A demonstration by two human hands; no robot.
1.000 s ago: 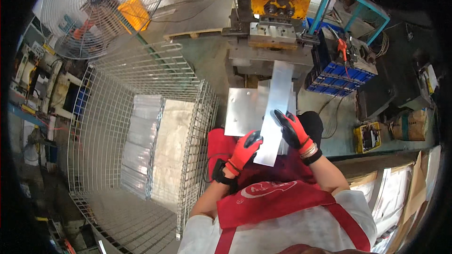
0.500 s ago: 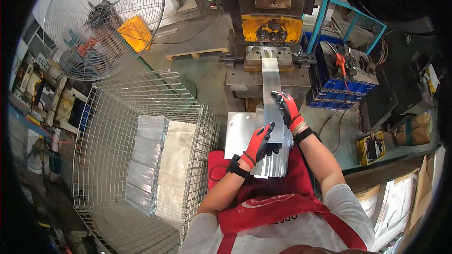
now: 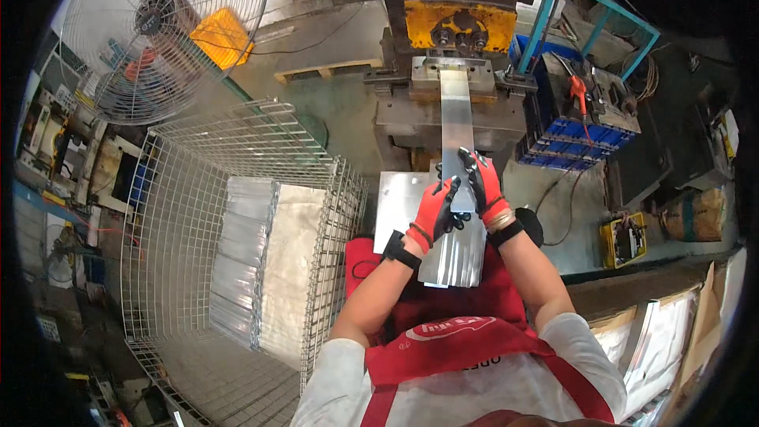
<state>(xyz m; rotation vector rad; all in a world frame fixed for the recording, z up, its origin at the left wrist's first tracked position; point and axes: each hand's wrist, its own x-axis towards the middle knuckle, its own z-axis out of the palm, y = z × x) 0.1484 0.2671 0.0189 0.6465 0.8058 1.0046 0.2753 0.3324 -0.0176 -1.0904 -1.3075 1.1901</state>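
Already a long silver metal strip (image 3: 456, 122) reached the grey steel press die (image 3: 481, 73), its seating unclear, gripped by the red-and-black gloved left hand (image 3: 436, 211) and right hand (image 3: 485, 183); a fanned stack of silver strips (image 3: 460, 257) lay below, apparently unfed.

Even, middling light covers the middle of the view; its source cannot be told. Glare whitens the lower ends of the stacked metal strips (image 3: 458, 257) and brightens the flat metal plate (image 3: 394, 205), while the held metal strip (image 3: 457, 122) shines palest toward its far end. Deep shadow dulls the right side beyond the blue crates (image 3: 561, 141). Fisheye distortion bows the wire-mesh basket (image 3: 336, 209), and a black rim swallows the corners. Clutter along the left edge looks soft and murky.
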